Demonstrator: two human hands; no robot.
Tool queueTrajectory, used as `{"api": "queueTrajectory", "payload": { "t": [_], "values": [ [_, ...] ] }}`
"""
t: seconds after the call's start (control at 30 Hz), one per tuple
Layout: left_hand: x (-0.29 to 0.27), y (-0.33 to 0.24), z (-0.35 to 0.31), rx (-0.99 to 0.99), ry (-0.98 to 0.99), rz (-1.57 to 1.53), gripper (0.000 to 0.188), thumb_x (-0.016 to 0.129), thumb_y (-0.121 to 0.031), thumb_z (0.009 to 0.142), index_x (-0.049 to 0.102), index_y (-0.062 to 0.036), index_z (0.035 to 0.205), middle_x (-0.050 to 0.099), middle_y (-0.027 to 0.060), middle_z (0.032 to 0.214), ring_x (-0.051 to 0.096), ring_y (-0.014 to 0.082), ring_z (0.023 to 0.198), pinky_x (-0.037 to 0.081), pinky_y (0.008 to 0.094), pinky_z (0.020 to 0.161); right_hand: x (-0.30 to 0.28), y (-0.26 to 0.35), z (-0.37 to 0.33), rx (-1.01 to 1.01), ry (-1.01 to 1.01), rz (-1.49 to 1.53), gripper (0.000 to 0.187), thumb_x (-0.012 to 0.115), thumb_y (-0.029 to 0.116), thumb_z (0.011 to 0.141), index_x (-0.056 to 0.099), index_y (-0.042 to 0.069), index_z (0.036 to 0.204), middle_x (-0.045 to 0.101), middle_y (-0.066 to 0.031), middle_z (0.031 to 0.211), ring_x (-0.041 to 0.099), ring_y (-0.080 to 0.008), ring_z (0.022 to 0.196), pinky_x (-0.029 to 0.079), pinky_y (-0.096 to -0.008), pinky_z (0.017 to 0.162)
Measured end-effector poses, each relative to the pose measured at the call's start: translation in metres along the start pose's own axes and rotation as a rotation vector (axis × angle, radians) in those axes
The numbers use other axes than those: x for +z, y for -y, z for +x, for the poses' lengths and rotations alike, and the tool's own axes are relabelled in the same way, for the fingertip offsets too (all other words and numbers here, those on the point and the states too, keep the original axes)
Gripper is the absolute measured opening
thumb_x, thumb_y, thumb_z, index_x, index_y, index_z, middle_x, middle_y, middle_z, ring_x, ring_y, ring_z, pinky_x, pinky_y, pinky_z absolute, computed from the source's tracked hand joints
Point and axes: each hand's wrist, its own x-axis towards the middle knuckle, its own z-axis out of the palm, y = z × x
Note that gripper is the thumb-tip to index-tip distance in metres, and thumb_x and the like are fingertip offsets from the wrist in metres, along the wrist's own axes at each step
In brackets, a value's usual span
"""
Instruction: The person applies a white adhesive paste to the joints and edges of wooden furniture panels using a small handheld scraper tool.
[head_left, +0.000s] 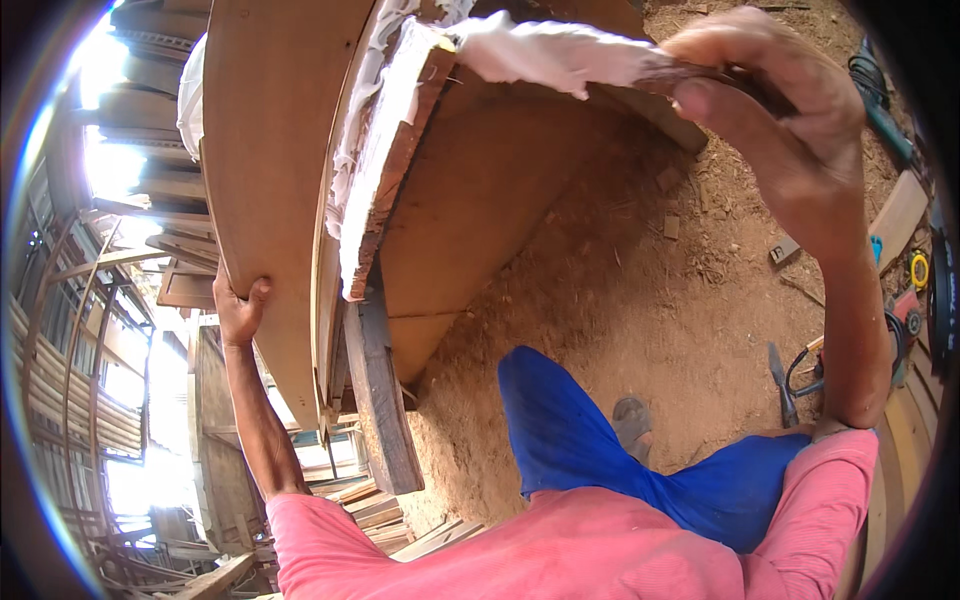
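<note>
My left hand (240, 312) grips the left edge of a large curved wooden panel (275, 170), thumb on its face and fingers behind. Pinched in my right hand (790, 125), at the upper right, is a stick (690, 72) thickly coated with white paste (560, 55). The stick's far end reaches the corner of a wooden board, whose upright edge (385, 170) is smeared with the same paste. Behind that edge a broad brown panel (500, 190) slopes down toward the ground. The coating hides most of the stick's shape.
A rough timber post (383, 410) stands under the panels. Wood chips lie over the dirt floor (560, 320). At the right are a pointed metal tool (782, 385), a corded power tool (880, 120), a yellow ring (919, 268) and boards. Stacked planks (375, 510) lie at lower left.
</note>
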Motion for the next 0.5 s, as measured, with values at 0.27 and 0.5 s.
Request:
{"api": "queueTrajectory", "payload": {
  "t": [0.27, 0.5],
  "values": [
    [0.001, 0.0, -0.003, 0.023, -0.019, 0.001, 0.089, 0.079, -0.067, 0.08, 0.059, 0.0055, 0.127, 0.07, 0.0128, 0.111, 0.066, 0.0211, 0.102, 0.052, 0.0366, 0.09, 0.03, 0.022, -0.008, -0.017, 0.123, 0.092, 0.024, 0.074, -0.008, 0.087, 0.071, -0.001, 0.11, 0.072, -0.0095, 0.102, 0.069, -0.017, 0.093, 0.055, -0.027, 0.08],
    [0.0, 0.002, -0.007, -0.013, 0.014, 0.001, 0.089, 0.079, -0.067, 0.081, 0.059, 0.0045, 0.13, 0.07, 0.0128, 0.112, 0.065, 0.0214, 0.104, 0.052, 0.0369, 0.091, 0.033, 0.029, -0.017, 0.4, -0.056, 0.447, 0.028, 0.067, -0.005, 0.095, 0.068, 0.003, 0.122, 0.072, -0.005, 0.102, 0.064, -0.0076, 0.078, 0.054, -0.0219, 0.071]
  ]
}}
